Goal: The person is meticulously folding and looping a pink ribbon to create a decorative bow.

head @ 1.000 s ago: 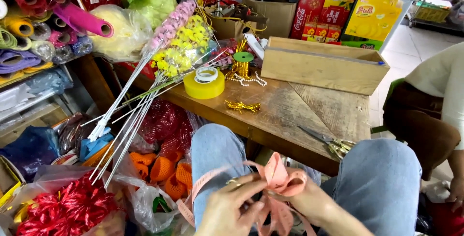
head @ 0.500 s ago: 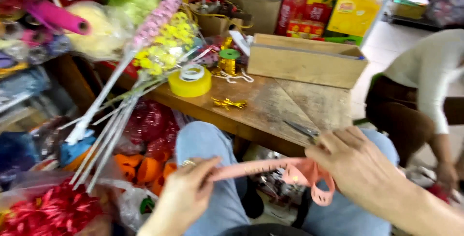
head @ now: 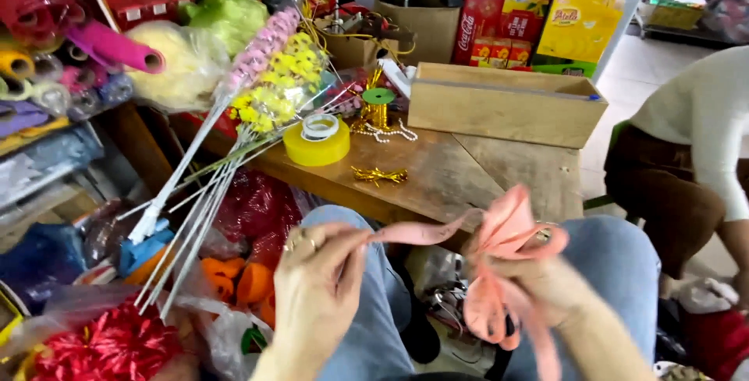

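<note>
The fingers (head: 331,244) of the left hand (head: 316,287) are pinched shut on one end of a pink ribbon (head: 437,233), drawn taut across the lap to the right hand (head: 538,287). That hand is blurred by motion; it seems closed around the ribbon's gathered loops, but its fingers cannot be made out singly, and the loops hide most of it. Both forearms are cut off by the lower edge. Just below the left hand, a red bow (head: 101,350) lies partly out of frame. Beyond the knees stands a wooden table (head: 468,174) bearing a gold foil scrap (head: 378,174), a yellow tape roll (head: 316,141) and, further back, a long wooden box (head: 507,104); flower stems (head: 257,92) lean against its left end. A seated person (head: 694,163) at right is cut off by the edge. Half a second ago the hands were further apart and the scissors on the table showed; now the loops cover that spot.
</note>
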